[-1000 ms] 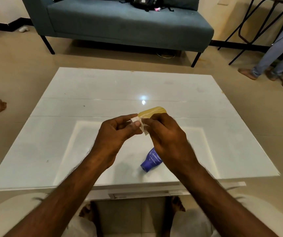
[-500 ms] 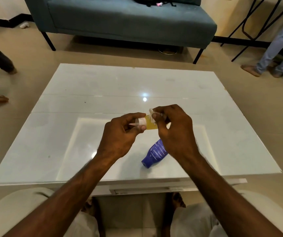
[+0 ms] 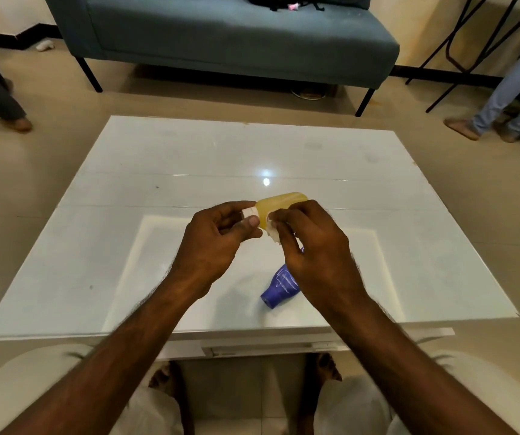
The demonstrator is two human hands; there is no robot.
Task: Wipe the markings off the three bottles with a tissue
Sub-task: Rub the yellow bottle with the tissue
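Left hand (image 3: 213, 246) pinches the yellow bottle (image 3: 279, 205) by its white cap; right hand (image 3: 312, 246) presses tissue (image 3: 273, 232) against it. Blue bottle (image 3: 279, 285) lies on the tabletop (image 3: 189, 158).

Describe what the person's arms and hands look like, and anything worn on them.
Both forearms are bare up to the bottom edge of the picture, with no sleeve showing. The left hand and right hand wear no gloves, and no watch or bracelet shows at the wrists. No ring shows on the visible fingers. Fine hair shows along the forearms.

The right hand (image 3: 312, 246) has slid its tissue (image 3: 273, 233) down the yellow bottle (image 3: 279, 204), whose far end now shows again.
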